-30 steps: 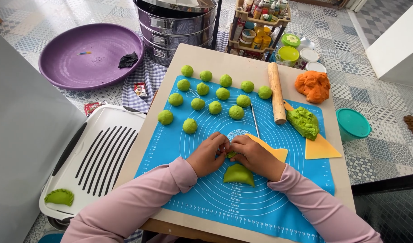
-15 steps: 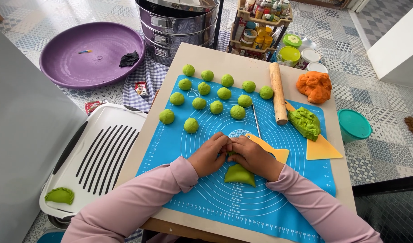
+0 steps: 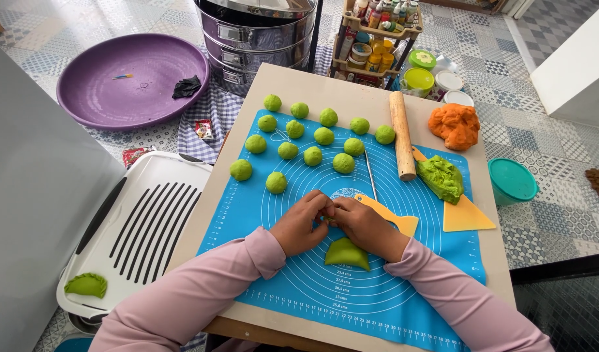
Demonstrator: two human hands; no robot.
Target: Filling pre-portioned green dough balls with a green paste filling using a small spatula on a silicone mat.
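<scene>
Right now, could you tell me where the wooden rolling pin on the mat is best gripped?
Grip the rolling pin around its middle, from above. It lies flat, pointing away from the person, with clear mat on its left; the green dough lump crowds its near right end.

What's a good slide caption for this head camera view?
Left hand and right hand pinch small green dough piece over blue silicone mat, beside folded green dumpling.

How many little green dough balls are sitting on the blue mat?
12 green balls sit on the blue mat: five in the back row, starting at the mat's edge, five in the middle row, and two nearest the hands. Another may hide under the left hand and right hand.
</scene>
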